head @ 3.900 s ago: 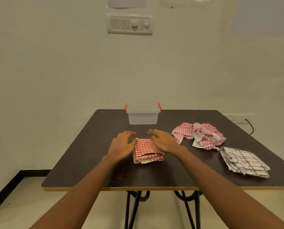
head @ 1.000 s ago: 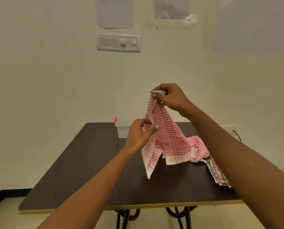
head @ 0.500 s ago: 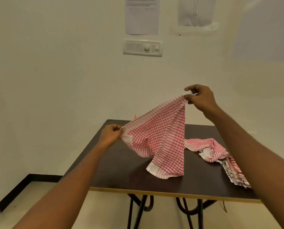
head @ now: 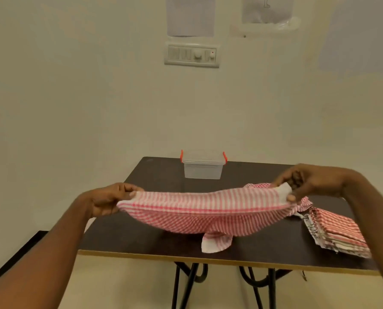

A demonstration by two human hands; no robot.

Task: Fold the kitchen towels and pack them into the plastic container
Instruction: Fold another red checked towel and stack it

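The left hand [head: 110, 200] pinches one end of a red-and-white checked towel [head: 205, 214], fingers curled over the top edge and thumb beneath. The right hand [head: 309, 183] grips the opposite end the same way, thumb pressed on a white hem corner. Between them the towel is stretched sideways above the bench [head: 155, 237], sagging in the middle, with a white-edged corner hanging down to touch the dark surface near the front edge.

Behind the right end of the stretched towel, part of another crumpled red checked towel [head: 303, 205] shows on the bench. Just right of it, near the front right corner, lies a stack of folded towels [head: 337, 235]: a red checked one on top of a white one with dark lines.

The plastic container [head: 202, 167], clear with orange clips and its lid on, stands at the far edge of the bench, well apart from both hands. On the wall above it hangs a switch panel [head: 191, 55].
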